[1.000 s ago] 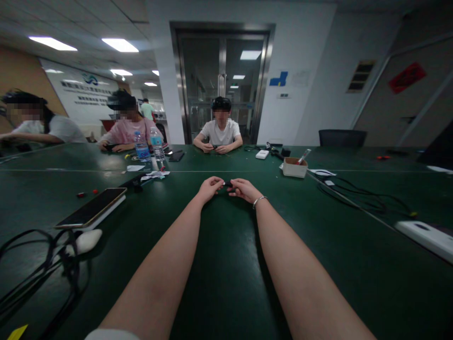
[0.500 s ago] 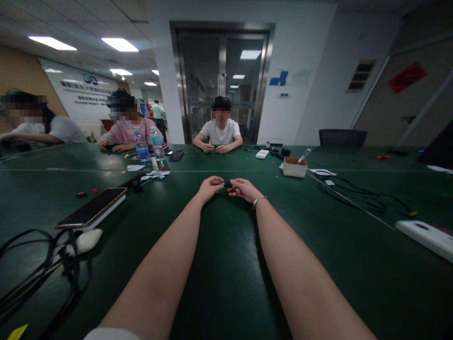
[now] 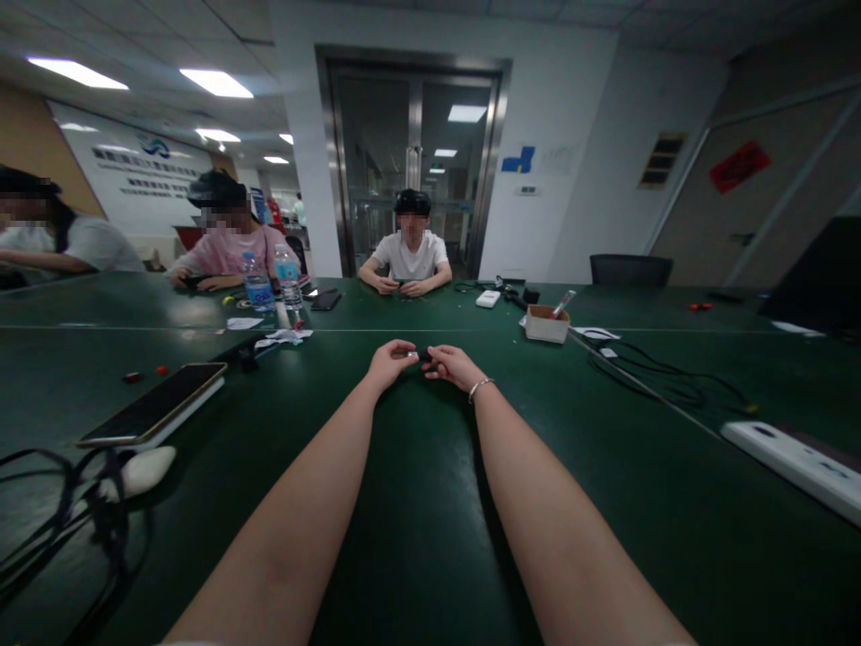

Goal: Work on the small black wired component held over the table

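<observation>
Both arms reach forward over the green table, and the hands meet near its middle. My left hand pinches the silvery end of a small black object between thumb and fingers. On the other side, my right hand grips the black end, its lower fingers curled beneath. The object's exact kind is too small to make out, and fingertips cover part of it. A silver bracelet circles my right wrist.
A phone on a white box, a white mouse and black cables lie at left. At right are a small box with a pen, cables and a white power strip. Bottles and several people are beyond.
The view has turned slightly right, so the scene sits further left. Between my fingers the silvery end shows more clearly. Both hands keep their hold.
</observation>
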